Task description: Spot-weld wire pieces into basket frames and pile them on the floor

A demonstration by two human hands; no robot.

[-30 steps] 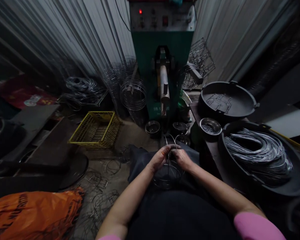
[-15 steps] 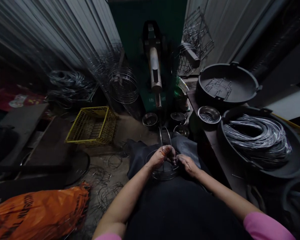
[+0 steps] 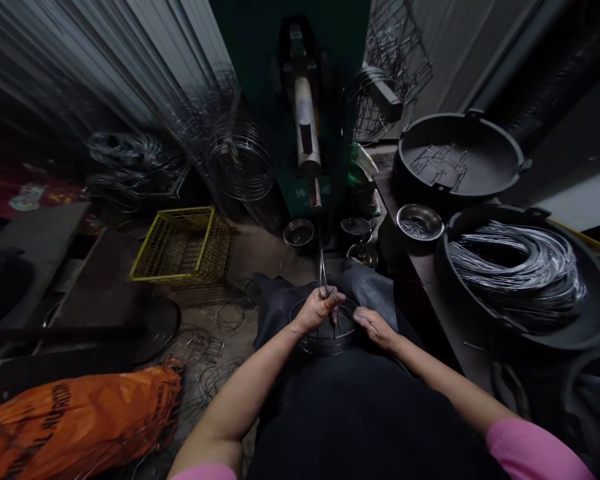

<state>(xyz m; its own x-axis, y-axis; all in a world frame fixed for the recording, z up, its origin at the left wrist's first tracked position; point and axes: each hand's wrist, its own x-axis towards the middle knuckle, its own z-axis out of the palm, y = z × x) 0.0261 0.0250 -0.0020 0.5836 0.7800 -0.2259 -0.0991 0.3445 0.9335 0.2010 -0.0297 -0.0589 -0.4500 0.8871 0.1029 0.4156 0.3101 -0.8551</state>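
Observation:
A round wire basket (image 3: 325, 351) of thin metal rings rests in my lap, on a dark apron. My left hand (image 3: 316, 312) is closed round the base of its upright wire loop (image 3: 322, 263), the thumb stretched to the right. At the basket's right rim, my right hand (image 3: 375, 327) is closed with fingers pinched on the wire; the fingertips are partly hidden. Just beyond the loop stands a green machine (image 3: 300, 193) with a thick metal arm (image 3: 306, 127) pointing down towards me.
Small metal bowls (image 3: 299, 233) stand below the machine. On the right bench are a bowl of short wire pieces (image 3: 420, 223), a pan with a wire frame (image 3: 460, 123) and a pan holding coiled wire rings (image 3: 520, 267). To the left are a yellow crate (image 3: 173, 277) and an orange sack (image 3: 80, 413).
The upright loop has turned from a wide view to nearly edge-on. My left hand has shifted slightly left, its thumb now extended, and the gap between my hands has widened.

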